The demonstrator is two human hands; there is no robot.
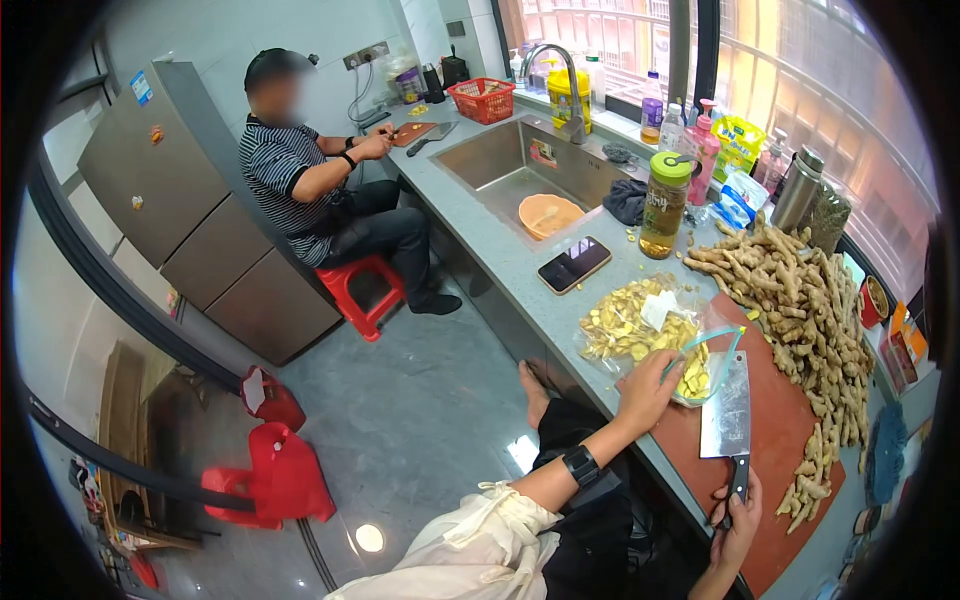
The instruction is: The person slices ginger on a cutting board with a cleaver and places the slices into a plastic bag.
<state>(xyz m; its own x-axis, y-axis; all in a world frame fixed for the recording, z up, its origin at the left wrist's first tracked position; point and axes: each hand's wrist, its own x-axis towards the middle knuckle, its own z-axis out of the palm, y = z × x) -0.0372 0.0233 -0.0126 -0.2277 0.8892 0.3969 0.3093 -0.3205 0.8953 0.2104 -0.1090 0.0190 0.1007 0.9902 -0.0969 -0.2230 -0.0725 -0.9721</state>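
A clear zip bag [718, 372] with a turquoise strip at its mouth lies on the counter, full of sliced ginger [630, 325]. My left hand [647, 390] is at the near side of its mouth, fingers curled on the plastic edge; the fingertips are partly hidden. In my right hand [738, 518] is the black handle of a cleaver [727, 410], whose broad blade rests flat on the brown cutting board [690, 440]. Whole ginger roots [800, 310] are heaped on the right side of the board, with a smaller group [808, 480] lying nearer me.
A phone [574, 265] and a green-lidded bottle [664, 205] stand between the bag and the sink [480, 165], which holds an orange basin [550, 215]. Bottles line the window. Another person [300, 180] sits on a red stool [362, 290], working at a small board [415, 132].
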